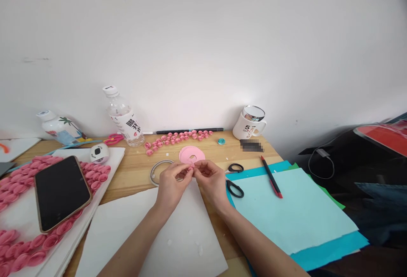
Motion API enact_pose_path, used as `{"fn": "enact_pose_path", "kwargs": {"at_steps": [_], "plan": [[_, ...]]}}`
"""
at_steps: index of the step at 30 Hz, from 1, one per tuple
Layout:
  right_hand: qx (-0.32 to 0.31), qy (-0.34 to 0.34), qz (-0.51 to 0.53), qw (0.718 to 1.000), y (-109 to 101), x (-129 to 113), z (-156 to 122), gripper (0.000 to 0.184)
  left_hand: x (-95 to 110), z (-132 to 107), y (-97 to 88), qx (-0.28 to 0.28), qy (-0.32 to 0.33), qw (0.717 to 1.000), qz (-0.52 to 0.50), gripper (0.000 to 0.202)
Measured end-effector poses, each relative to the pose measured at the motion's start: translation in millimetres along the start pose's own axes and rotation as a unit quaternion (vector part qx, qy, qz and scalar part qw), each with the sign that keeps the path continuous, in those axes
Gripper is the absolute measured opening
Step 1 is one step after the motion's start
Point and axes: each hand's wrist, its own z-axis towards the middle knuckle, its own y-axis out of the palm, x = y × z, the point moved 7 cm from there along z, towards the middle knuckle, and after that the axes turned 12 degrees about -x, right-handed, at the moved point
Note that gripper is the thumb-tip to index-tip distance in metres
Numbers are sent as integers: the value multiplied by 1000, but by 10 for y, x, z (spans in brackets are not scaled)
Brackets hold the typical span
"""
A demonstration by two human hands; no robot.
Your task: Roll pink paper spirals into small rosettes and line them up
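Both my hands meet over the top edge of a white board [124, 222]. My left hand [170, 186] and my right hand [213, 184] pinch a small pink piece of paper [191, 168] between their fingertips; the fingers partly hide it. Just beyond them lie pink paper discs [186, 152], the upper one with a spiral opening. A roll of tape [153, 173] sits beside my left hand, partly covered by it. To the right of my right hand are scissors with black handles [235, 189]. Small rolled pink paper flowers [181, 136] stand in rows farther back.
At left, a phone [63, 194] rests on a board edged with pink paper flowers. A water bottle [125, 120], a white mug [249, 124] and a teal paper flower [221, 141] stand near the wall. A black-and-red pen [271, 177] lies on light blue paper [292, 213] at right.
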Motion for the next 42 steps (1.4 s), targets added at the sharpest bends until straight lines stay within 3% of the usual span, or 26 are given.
{"fn": "enact_pose_path", "kwargs": {"at_steps": [5,9,12,20,28,31,38,42], "plan": [[-6,-5,35,999,22,-11,1,18,-31,-13,10,20,-32,997,-62,16],[-8,-19,44,999,32,-4,-11,17,-149,-40,48,32,-110,973,-200,27],[-8,-28,30,999,33,7,-18,17,-191,-52,58,38,-133,962,-234,26],[-24,-81,-86,993,20,-49,-13,11,-7,-6,-46,16,-53,995,-85,14],[-42,-190,-273,942,73,-245,-45,16,-41,23,-66,-17,-51,999,-2,12],[-36,-173,-270,946,72,-221,-39,12,-62,21,-67,-2,-59,998,-15,13],[-1,-62,-146,987,23,-39,-52,8,-27,-21,-15,22,-56,994,-95,14],[5,-22,-88,996,24,39,-61,8,-9,-39,-7,41,-23,999,-20,17]]}}
